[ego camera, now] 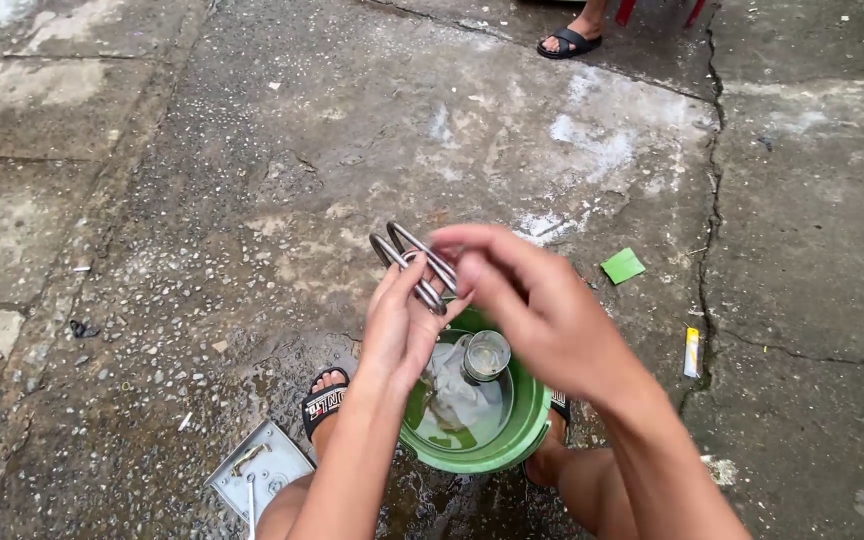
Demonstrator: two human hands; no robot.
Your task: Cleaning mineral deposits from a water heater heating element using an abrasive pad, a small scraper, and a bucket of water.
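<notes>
My left hand (400, 330) grips a bent metal tube coil (404, 252), a looped heating element, held above a green bucket (524, 432). My right hand (527, 300) is against the coil's near end, fingers curled over it and blurred. Inside the bucket lie a white cloth (452, 395) in shallow water and a small round metal cup (486, 354). My knees and sandalled feet flank the bucket.
Wet cracked concrete ground all around. A grey metal plate (257, 470) lies by my left foot. A green paper scrap (622, 265) and a yellow-white stick (691, 352) lie to the right. Another person's sandalled foot (569, 42) stands at the far top.
</notes>
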